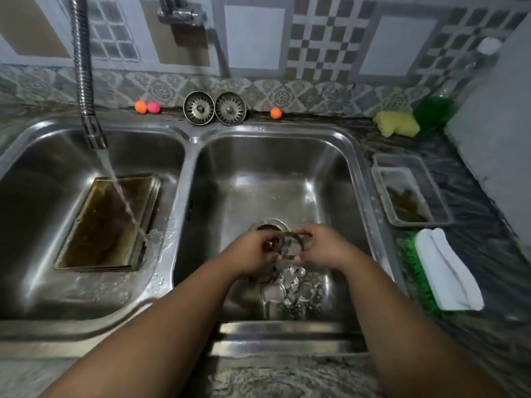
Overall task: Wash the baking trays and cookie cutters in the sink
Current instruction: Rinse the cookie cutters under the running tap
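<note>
Over the right sink basin, my left hand and my right hand together grip a round metal cookie cutter just above the drain. Several more metal cookie cutters lie on the basin floor below my hands. A stack of dirty, brown-stained baking trays rests tilted in the left sink basin. Water from the flexible tap hose streams onto the trays.
Two sink strainers lean against the tiled wall behind the sink, with small orange and pink balls beside them. On the right counter sit a yellow sponge, a green bottle, a dirty clear container, a green brush and a folded white cloth.
</note>
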